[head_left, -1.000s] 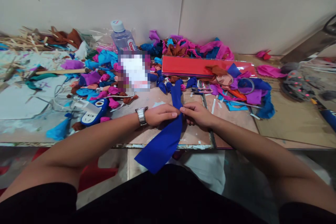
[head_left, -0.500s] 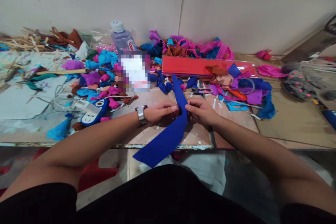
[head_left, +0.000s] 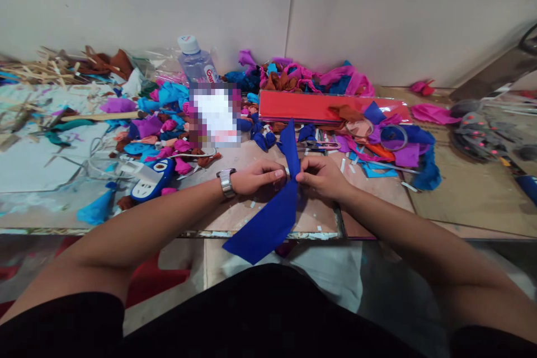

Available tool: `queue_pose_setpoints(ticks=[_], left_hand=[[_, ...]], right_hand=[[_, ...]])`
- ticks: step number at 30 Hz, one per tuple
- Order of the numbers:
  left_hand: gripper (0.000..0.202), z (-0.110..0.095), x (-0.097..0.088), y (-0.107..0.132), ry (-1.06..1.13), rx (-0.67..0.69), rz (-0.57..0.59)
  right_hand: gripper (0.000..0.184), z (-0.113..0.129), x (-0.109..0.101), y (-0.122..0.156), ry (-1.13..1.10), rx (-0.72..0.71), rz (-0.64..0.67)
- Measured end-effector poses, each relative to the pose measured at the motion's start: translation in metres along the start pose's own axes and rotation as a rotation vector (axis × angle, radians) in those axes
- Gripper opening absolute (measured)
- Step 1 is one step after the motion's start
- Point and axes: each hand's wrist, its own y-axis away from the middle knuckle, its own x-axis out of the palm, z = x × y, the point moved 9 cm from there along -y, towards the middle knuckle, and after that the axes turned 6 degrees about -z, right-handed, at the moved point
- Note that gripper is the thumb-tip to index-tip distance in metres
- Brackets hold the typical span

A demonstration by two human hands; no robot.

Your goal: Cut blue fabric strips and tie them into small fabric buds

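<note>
Blue strip (head_left: pixel 285 201): smooth, matte, bent midway, held over the scuffed desk (head_left: pixel 314 215), lower end reaching past the near edge. Farther back, a flat red stack (head_left: pixel 297 104) inside a shiny clear sleeve (head_left: pixel 401 109); to its left, a see-through plastic bottle (head_left: pixel 196 67), contents unclear. Right hand (head_left: pixel 322 176) pinched on the strip; left hand (head_left: pixel 257 177) curled just beside, grip hard to tell. Smallest, crumpled, knotted scraps (head_left: pixel 263 141).

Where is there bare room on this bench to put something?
Likeliest: the brown cardboard at right, beside the blue scraps and in front of the dark bundle; also the white sheet left of the socket block. Crowded: beyond the blue strip, where coloured scraps lie around the bottle and red packet.
</note>
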Motion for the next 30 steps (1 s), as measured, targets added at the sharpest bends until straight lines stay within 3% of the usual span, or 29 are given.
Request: queue_pose_setpoints(ticks=[5, 12, 15, 21, 30], left_hand=[[0.073, 0.005, -0.004, 0.000, -0.084, -0.007, -0.021], [0.057, 0.012, -0.005, 0.001, 0.020, -0.051, -0.006], [0.049, 0.013, -0.006, 0.001, 0.067, -0.054, 0.001], [0.043, 0.023, -0.006, 0.005, -0.051, -0.115, -0.010], [0.038, 0.024, -0.004, 0.004, -0.011, -0.134, 0.014]], right_hand=[[0.059, 0.011, 0.005, 0.003, 0.060, -0.133, 0.047], [0.039, -0.014, 0.009, 0.009, -0.028, 0.017, 0.043], [0.033, -0.006, 0.005, 0.008, 0.014, -0.122, 0.016], [0.024, 0.024, 0.012, 0.016, 0.421, -0.508, 0.076], [0.009, 0.026, 0.011, 0.016, 0.458, -0.554, 0.027]])
